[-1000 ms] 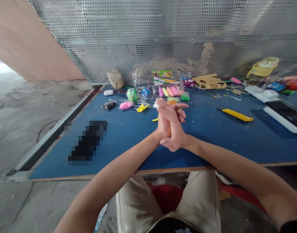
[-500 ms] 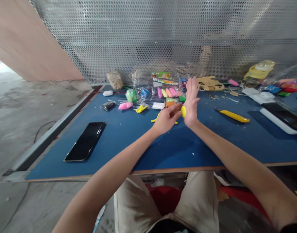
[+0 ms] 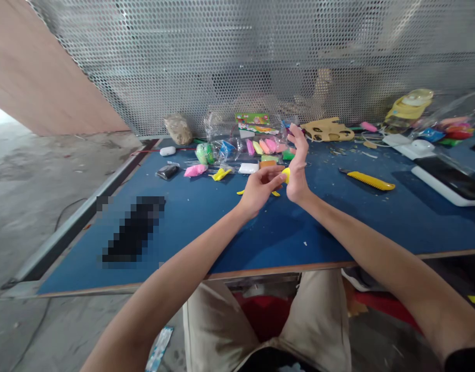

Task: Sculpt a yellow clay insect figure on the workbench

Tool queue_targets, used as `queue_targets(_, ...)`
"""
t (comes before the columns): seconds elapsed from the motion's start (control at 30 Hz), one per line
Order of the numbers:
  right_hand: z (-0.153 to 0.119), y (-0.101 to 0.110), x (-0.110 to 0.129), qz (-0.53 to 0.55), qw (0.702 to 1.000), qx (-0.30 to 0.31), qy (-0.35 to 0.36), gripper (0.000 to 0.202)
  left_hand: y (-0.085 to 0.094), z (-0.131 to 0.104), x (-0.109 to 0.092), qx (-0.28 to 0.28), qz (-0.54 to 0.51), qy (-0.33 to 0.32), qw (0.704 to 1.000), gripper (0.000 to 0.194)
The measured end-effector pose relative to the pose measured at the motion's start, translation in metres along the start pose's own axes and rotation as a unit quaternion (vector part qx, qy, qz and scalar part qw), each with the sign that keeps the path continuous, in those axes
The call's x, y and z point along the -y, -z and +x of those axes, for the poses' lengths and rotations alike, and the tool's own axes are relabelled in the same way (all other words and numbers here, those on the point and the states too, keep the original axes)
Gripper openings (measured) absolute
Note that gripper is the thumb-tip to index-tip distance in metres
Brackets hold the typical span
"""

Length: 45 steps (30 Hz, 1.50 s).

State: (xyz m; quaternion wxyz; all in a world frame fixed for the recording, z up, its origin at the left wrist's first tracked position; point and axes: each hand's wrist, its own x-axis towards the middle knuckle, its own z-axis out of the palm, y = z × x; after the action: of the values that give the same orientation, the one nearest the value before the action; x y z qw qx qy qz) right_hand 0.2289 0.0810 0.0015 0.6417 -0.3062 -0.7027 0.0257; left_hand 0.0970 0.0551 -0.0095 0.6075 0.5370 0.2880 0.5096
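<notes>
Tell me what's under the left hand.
Yellow bits show on both sides of the left hand, on the blue table. The hand covers what lies between, so whether they join is hidden.

At the centre of the frame, the bare left hand is pinching a flattened yellow piece of clay against the upright bare right hand; a yellow-handled cutter is lying at centre right.

Noted small white case near wrapped tan lump, back left of blue surface. Logged dark pixelated item nearer front edge. To right, spotted holed tan cutout by perforated metal sheet, then tilted yellow-and-clear bottle behind white-and-black device.
</notes>
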Motion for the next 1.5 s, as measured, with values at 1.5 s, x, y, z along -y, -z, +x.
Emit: queue_targets(1.5, 0.008, -0.007, 0.01, 0.221, 0.93, -0.123, -0.268, 0.07, -0.015, -0.02, -0.014, -0.012, 0.194, -0.169, 0.966, 0.025)
